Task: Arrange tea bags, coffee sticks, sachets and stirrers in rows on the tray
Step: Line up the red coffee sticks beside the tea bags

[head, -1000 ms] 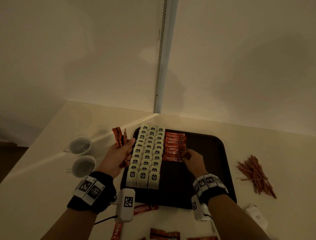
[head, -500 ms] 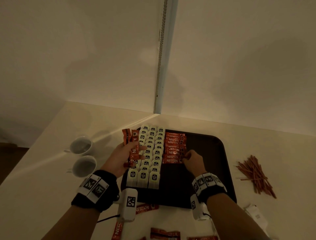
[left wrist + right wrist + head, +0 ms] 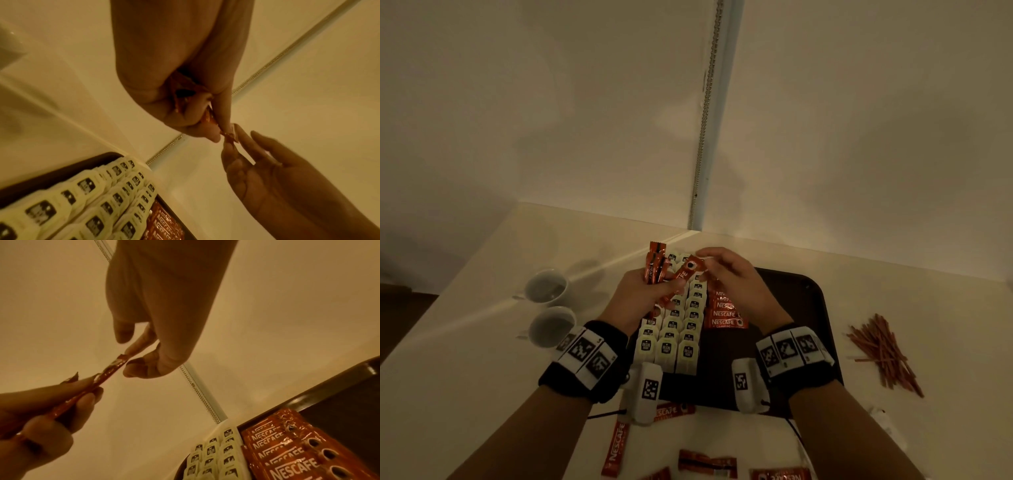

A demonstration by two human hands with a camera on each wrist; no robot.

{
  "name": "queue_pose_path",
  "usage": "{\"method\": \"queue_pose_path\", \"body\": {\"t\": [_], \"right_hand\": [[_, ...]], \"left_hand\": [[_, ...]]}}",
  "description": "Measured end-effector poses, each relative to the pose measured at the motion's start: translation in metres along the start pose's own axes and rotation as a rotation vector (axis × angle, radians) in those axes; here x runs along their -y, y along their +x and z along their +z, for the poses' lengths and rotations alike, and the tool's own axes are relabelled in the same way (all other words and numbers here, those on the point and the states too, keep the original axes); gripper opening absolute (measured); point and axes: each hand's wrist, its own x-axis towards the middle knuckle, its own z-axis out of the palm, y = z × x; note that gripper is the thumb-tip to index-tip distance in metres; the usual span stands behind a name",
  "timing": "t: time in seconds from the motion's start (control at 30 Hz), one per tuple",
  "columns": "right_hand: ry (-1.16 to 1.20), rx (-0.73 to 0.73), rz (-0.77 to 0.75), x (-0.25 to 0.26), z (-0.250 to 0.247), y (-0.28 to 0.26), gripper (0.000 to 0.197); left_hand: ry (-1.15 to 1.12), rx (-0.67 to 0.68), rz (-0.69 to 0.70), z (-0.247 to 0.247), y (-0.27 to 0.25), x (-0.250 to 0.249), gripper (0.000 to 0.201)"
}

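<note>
Left hand [image 3: 645,294] is gripping a bunch of sticks [image 3: 654,262] above the tray [image 3: 822,308]; I'm seeing its fingers also pinching one stick [image 3: 686,270], whose far end the right hand [image 3: 736,284] is pinching over the tea bags [image 3: 678,339].

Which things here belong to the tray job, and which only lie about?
Job: tray; tea bags; coffee sticks, one pinched by right hand, bunch in left hand; stirrers.
Lying about: two cups.
</note>
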Motion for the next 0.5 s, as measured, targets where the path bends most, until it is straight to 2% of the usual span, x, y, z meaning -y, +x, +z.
{"method": "queue_pose_path", "body": {"t": [0.07,0.13,0.2,0.33,0.43,0.5], "right_hand": [[0.109,0.056,0.025,0.001,0.001,-0.001,0.023],[0.030,0.100,0.011,0.002,0.008,-0.004,0.021],[-0.018,0.056,-0.013,0.001,0.014,-0.005,0.017],[0.099,-0.103,0.052,-0.002,0.009,-0.004,0.010],[0.134,-0.086,0.053,-0.001,0.008,-0.005,0.011],[0.128,-0.044,0.024,0.001,0.012,-0.007,0.015]], "left_hand": [[0.051,0.002,0.026,-0.004,-0.001,-0.002,0.026],[0.101,0.020,0.068,-0.004,-0.005,-0.005,0.026],[0.128,0.037,0.109,-0.003,-0.008,-0.008,0.025],[0.060,-0.021,0.141,-0.008,-0.012,-0.011,0.018],[-0.004,-0.053,0.149,-0.007,-0.012,-0.012,0.012],[0.021,-0.042,0.161,-0.004,-0.012,-0.012,0.015]]}}
